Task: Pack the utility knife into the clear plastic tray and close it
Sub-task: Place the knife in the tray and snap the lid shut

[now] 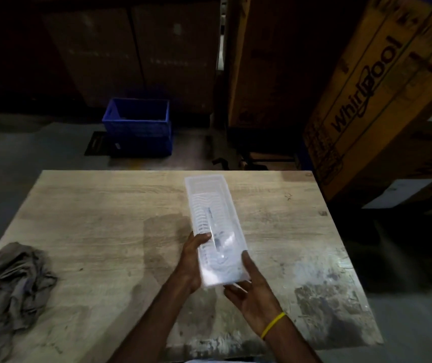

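Observation:
A long clear plastic tray (211, 200) is held above the wooden table (105, 218), its far end pointing away from me. Through the ribbed plastic a slim dark utility knife (213, 231) shows faintly, lying lengthwise inside. My left hand (192, 258) grips the tray's left side near its close end, thumb on top. My right hand (251, 292) holds the close right corner from beneath and beside, a yellow band on its wrist. Whether the tray's lid is fully shut is hard to tell through the glare.
A crumpled grey cloth (10, 281) lies at the table's left edge. Beyond the table a blue crate (139, 124) stands on the floor. Large cardboard boxes (377, 95) tower at the right, close to the table's far right corner.

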The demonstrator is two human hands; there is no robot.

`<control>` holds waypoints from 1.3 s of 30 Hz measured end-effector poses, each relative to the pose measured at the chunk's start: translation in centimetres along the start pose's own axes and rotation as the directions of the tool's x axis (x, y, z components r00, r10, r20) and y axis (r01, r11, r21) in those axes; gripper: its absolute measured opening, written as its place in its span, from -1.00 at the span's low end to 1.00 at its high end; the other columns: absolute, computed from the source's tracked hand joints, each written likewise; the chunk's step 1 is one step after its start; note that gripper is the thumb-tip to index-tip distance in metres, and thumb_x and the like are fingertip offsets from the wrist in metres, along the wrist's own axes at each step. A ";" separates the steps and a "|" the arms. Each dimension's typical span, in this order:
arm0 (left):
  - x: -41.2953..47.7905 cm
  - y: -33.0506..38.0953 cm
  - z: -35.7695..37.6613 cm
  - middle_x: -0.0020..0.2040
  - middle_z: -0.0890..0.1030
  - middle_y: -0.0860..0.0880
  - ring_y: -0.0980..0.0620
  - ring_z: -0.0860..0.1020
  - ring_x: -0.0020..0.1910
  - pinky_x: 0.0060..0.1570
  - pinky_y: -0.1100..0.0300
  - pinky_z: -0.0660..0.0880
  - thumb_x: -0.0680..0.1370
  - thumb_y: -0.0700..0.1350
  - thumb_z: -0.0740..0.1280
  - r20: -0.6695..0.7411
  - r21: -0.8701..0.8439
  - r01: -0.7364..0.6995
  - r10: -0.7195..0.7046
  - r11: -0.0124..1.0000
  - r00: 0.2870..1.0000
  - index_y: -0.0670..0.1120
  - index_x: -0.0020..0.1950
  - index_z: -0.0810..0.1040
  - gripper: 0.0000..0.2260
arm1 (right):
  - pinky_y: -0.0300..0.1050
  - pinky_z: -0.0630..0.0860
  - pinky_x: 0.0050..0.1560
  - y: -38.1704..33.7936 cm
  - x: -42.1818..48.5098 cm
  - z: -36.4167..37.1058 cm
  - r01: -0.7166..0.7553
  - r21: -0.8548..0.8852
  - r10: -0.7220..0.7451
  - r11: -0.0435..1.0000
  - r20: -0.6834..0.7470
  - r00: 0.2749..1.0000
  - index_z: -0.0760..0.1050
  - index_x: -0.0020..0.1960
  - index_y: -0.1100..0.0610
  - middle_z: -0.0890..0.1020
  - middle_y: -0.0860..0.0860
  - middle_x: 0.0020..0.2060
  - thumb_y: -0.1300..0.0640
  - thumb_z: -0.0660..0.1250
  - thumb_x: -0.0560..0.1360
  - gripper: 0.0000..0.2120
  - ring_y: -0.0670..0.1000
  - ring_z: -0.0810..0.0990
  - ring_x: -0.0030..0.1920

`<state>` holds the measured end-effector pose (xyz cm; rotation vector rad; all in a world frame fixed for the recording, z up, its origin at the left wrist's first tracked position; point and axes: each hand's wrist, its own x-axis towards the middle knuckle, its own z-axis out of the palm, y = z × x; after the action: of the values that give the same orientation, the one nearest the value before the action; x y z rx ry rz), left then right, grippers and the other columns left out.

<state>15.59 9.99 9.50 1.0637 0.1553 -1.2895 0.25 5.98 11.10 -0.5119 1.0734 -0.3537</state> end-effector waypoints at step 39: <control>-3.1 3.9 -5.9 0.18 0.57 -0.29 -0.23 0.53 0.15 0.46 -0.15 0.24 0.28 -0.18 0.55 0.102 0.656 0.351 -0.539 0.669 0.836 -0.25 0.33 0.56 -0.38 | 0.18 0.55 0.25 -10.6 7.2 -0.6 0.030 -0.889 -0.100 0.456 -0.017 0.995 0.65 0.13 0.12 0.71 0.12 0.05 -0.70 0.24 0.06 0.04 0.16 0.69 0.03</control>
<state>20.41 15.89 10.38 1.4245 -0.2725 -2.0276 2.61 -6.65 11.50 -1.5203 1.2640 0.1925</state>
